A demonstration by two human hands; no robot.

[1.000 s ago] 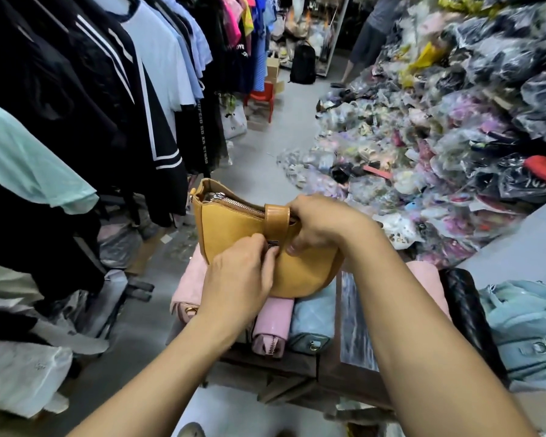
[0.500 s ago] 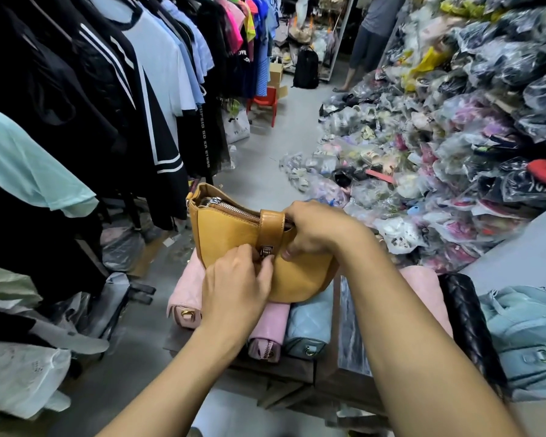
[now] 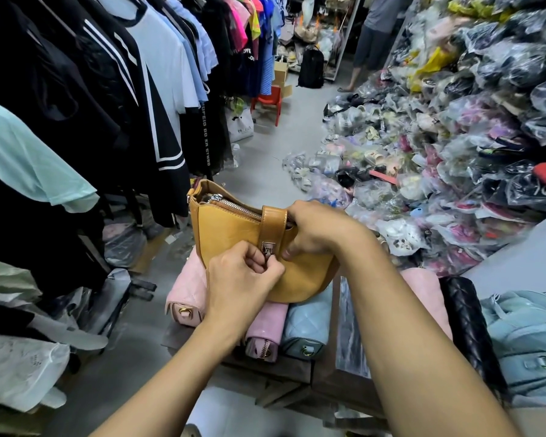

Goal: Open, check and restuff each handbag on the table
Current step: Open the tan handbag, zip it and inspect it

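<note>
- Mustard handbag point(image 3: 230, 231) sits at frame centre, held upright over other bags point(image 3: 306, 323).
- Left hand point(image 3: 240, 279) pinches the clasp point(image 3: 268, 247); right hand point(image 3: 319, 228) curls round the bag's top edge.
- Likely the opening step; next, free the clasp and lift the strap.

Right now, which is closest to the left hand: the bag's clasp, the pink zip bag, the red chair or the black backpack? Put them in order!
1. clasp on the mustard handbag: the left hand pinches it.
2. pink zip bag: just beneath the hand.
3. red chair: far down the aisle.
4. black backpack: farther back, beyond the chair.
</note>
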